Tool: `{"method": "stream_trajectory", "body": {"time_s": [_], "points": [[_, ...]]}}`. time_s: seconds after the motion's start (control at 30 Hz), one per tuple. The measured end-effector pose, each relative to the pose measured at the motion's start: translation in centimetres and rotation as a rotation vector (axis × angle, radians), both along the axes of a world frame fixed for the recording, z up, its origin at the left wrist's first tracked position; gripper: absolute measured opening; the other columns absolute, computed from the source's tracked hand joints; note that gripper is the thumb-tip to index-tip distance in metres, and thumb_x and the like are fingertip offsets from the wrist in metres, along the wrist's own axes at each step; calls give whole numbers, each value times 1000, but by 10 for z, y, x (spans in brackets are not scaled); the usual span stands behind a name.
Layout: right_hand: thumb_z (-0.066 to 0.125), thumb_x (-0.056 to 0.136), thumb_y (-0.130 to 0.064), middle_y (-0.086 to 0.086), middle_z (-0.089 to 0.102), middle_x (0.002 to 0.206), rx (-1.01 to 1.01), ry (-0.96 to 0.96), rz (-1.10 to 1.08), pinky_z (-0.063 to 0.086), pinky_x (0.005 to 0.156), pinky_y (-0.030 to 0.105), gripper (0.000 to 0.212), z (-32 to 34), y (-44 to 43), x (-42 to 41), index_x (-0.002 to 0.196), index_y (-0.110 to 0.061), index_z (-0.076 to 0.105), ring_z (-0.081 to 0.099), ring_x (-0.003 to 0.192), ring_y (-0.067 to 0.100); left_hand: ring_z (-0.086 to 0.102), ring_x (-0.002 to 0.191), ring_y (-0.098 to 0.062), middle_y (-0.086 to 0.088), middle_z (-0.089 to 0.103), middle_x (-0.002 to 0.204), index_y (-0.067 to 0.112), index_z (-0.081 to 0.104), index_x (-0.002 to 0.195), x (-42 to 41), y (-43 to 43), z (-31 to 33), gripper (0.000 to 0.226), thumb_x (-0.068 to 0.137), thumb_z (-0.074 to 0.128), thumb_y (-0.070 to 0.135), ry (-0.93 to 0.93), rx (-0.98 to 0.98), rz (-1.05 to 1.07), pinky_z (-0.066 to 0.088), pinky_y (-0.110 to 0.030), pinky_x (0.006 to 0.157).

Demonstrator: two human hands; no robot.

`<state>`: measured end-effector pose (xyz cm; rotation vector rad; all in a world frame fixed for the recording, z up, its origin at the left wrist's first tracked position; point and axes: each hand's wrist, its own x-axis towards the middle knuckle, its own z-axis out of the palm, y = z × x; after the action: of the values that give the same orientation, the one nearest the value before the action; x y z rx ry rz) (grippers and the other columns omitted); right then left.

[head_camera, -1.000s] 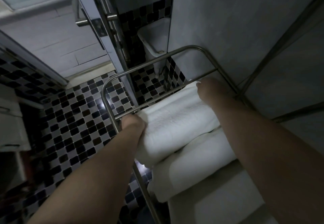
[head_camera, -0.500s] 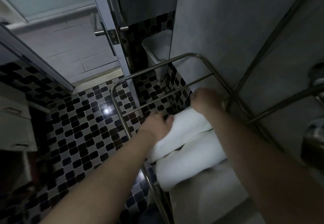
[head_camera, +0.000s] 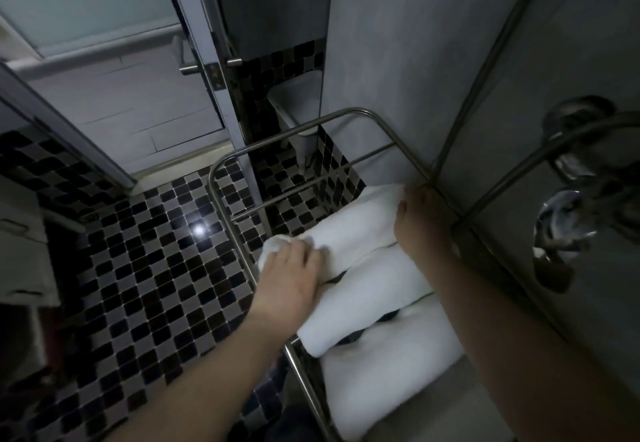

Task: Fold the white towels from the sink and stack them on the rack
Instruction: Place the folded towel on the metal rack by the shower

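Note:
A chrome wall rack [head_camera: 221, 213] carries three folded white towels side by side. The far towel [head_camera: 356, 230] lies across the rack bars. My left hand [head_camera: 294, 279] lies over its left end with fingers curled into the cloth. My right hand [head_camera: 422, 216] grips its right end close to the wall, and its fingertips are hidden behind the towel. The middle towel [head_camera: 377, 296] touches the far one. The near towel [head_camera: 391, 376] lies closest to me, partly under my right forearm.
A grey wall [head_camera: 398, 60] stands right behind the rack. A chrome shower valve [head_camera: 561, 230] and hose stick out at the right. Below are a black-and-grey mosaic floor [head_camera: 145, 268], a white bin [head_camera: 298, 109] and a glass door with a handle [head_camera: 188, 68].
Both hands brought the far towel down and back onto the rack next to the middle towel. My left hand shifted from beside the towel's end to on top of it.

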<state>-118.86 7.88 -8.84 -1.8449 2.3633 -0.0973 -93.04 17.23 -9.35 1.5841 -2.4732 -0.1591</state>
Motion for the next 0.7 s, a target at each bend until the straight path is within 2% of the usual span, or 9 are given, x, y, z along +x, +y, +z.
{"method": "stream_trajectory", "body": {"time_s": [0.03, 0.1, 0.17, 0.23, 0.3, 0.43, 0.5, 0.6, 0.7], "points": [[44, 99, -24, 25, 40, 147, 51, 23, -22, 37, 108, 43, 59, 1, 8, -3, 152, -2, 29, 43, 132, 38, 59, 94, -21, -2, 58, 112, 24, 52, 123, -5, 7, -1, 36, 89, 60, 33, 84, 101, -65, 52, -30, 74], [51, 94, -24, 24, 41, 147, 187, 21, -58, 41, 109, 42, 70, 5, 16, -6, 154, -2, 21, 45, 131, 38, 65, 95, -17, 2, 66, 116, 28, 58, 128, -15, 11, -3, 33, 97, 48, 24, 218, 430, 39, 53, -25, 77], [54, 92, -28, 20, 52, 137, 319, -5, -54, 46, 104, 42, 60, 9, 15, -3, 145, -7, 38, 53, 123, 37, 61, 104, -14, 0, 67, 122, 28, 62, 130, -20, 2, -9, 38, 98, 42, 24, 303, 739, 224, 48, -25, 89], [56, 90, -34, 16, 61, 125, 442, 18, -26, 50, 97, 40, 47, 13, 12, 2, 130, -10, 53, 59, 114, 34, 53, 113, -13, -1, 59, 138, 28, 54, 140, -23, -10, -13, 43, 101, 40, 35, 316, 1052, 286, 40, -25, 94], [55, 89, -38, 12, 63, 120, 535, 80, -5, 50, 95, 39, 43, 14, 8, 7, 122, -11, 60, 60, 111, 32, 51, 119, -14, -2, 52, 146, 26, 51, 145, -25, -19, -16, 48, 101, 44, 44, 323, 1235, 335, 39, -27, 100], [52, 92, -36, 13, 61, 126, 658, 163, 37, 47, 104, 43, 45, 5, -6, 10, 128, -9, 59, 58, 117, 32, 55, 109, -17, -7, 59, 134, 14, 54, 140, -29, -22, -34, 42, 103, 50, 33, 302, 1212, 456, 44, -27, 91], [53, 94, -29, 14, 62, 123, 682, 136, 65, 48, 102, 43, 39, 3, -12, 9, 126, -7, 60, 59, 113, 32, 58, 108, -20, -6, 64, 119, 14, 61, 131, -29, -21, -39, 34, 102, 53, 30, 371, 1153, 549, 47, -30, 96], [57, 95, -24, 15, 62, 124, 622, 78, 57, 52, 97, 38, 38, 3, -19, 1, 127, -5, 58, 61, 109, 31, 56, 119, -24, -7, 62, 130, 19, 64, 131, -24, -18, -40, 35, 102, 54, 34, 427, 1168, 611, 42, -36, 110], [59, 94, -23, 15, 62, 122, 570, 158, 14, 52, 94, 37, 37, 5, -14, -4, 127, -8, 58, 61, 110, 32, 55, 120, -25, -6, 60, 134, 20, 61, 135, -23, -15, -41, 37, 102, 55, 34, 475, 1219, 644, 41, -39, 111]]}}
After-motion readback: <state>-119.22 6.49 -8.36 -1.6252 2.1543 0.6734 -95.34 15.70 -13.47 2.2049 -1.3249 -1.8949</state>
